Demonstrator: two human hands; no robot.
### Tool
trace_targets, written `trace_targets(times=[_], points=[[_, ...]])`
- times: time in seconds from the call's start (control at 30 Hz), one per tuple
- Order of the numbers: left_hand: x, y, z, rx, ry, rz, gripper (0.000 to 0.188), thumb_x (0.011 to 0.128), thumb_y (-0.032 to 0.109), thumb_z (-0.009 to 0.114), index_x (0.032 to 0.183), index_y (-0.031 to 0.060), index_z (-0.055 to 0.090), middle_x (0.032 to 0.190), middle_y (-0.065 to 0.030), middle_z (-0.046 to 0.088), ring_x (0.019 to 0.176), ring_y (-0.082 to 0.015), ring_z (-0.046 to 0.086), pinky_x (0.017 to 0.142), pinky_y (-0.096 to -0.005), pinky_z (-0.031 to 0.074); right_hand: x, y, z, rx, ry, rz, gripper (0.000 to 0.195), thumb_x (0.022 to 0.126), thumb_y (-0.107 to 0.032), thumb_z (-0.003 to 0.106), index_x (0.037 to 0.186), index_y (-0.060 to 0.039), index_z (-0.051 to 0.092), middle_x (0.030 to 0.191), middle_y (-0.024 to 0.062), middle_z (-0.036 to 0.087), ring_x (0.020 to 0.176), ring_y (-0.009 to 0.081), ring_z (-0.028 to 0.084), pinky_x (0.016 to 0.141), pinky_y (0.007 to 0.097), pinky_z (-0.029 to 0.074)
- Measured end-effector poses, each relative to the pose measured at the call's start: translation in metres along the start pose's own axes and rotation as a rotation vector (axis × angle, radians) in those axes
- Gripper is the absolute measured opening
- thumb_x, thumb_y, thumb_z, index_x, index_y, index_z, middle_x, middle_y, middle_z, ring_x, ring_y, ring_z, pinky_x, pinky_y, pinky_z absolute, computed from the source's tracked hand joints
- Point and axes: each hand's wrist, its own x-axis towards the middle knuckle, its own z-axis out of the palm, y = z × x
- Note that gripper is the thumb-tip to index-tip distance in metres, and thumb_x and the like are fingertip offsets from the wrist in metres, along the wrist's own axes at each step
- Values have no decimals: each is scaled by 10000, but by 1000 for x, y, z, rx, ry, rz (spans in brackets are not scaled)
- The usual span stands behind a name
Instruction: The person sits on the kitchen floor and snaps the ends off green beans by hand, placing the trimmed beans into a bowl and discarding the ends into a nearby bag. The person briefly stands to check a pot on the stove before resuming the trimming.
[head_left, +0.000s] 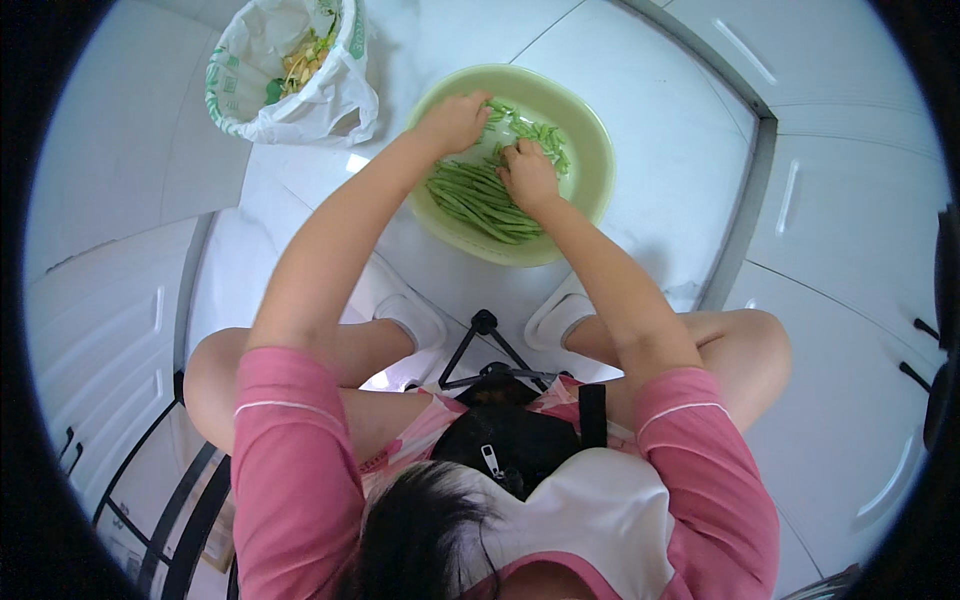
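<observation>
A light green plastic basin (592, 165) stands on the floor in front of me. Long green beans (480, 202) lie bundled along its near side, and short cut bean pieces (551, 139) are spread over the far and right part. Inside the basin's far left, my left hand (455, 122) is over some bean pieces, its fingertips close to the wall side. My right hand (529, 174) is above the middle, between the long beans and the pieces, with its fingers curled. Whether either hand grips a bean is hidden by the fingers.
A bin lined with a white plastic bag (322, 116) stands at the far left, holding vegetable scraps (304, 64). White cabinets (832, 195) rise on both sides. Between my slippered feet (409, 319) is a black folding tripod-like frame (484, 322). A black metal rack (195, 517) is at lower left.
</observation>
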Motion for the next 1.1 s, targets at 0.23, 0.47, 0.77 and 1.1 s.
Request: trace_targets(times=[0.23, 0.47, 0.77, 1.1], points=[[-36, 17, -49, -9, -290, -138, 371, 985, 356, 490, 955, 14, 628, 846, -157, 686, 671, -224, 658, 626, -356, 524, 17, -8, -15, 250, 58, -39, 161, 800, -73, 685, 912, -56, 569, 824, 137, 615, 846, 350, 593, 750, 434, 473], [-49, 93, -103, -549, -321, -214, 416, 1009, 429, 431, 859, 61, 553, 692, -4, 499, 559, -101, 485, 541, -249, 456, 28, -52, -159, 444, 60, -237, 148, 861, -66, 666, 946, -19, 554, 819, 106, 608, 740, 219, 597, 690, 326, 487], [-127, 229, -218, -814, -103, 66, 328, 1016, 342, 411, 887, 56, 507, 684, 30, 415, 507, -61, 381, 492, -230, 435, -15, -137, -320, 626, 434, -584, 149, 856, -61, 664, 999, -24, 650, 825, 118, 629, 678, 200, 587, 628, 304, 484], [-176, 268, -232, -984, 71, 255, 307, 1042, 238, 354, 870, 23, 489, 655, 15, 388, 478, -56, 360, 465, -235, 480, -42, -183, -356, 596, 517, -719, 193, 822, -4, 678, 1006, -40, 719, 829, 99, 663, 729, 199, 626, 652, 293, 495]])
